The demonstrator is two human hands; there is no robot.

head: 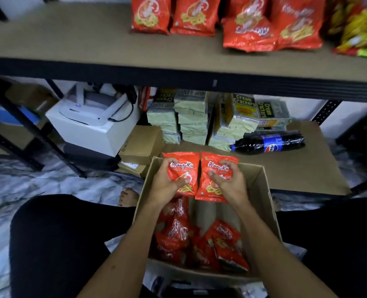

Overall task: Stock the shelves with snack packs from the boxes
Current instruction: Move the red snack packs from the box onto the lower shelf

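My left hand (166,183) grips a red snack pack (185,164) and my right hand (229,182) grips a second red snack pack (210,183). Both packs are upright, side by side, above the far end of an open cardboard box (262,190). Several more red packs (201,241) lie loose in the bottom of that box. On the upper shelf (70,39), red packs of the same kind (195,16) stand in a row toward the right.
Yellow snack bags (360,26) fill the upper shelf's right end; its left half is bare board. The lower shelf holds cream cracker packs (240,117), a dark soda bottle (268,143) and small cartons (141,145). A white appliance (92,123) sits left. A bare foot (127,196) rests beside the box.
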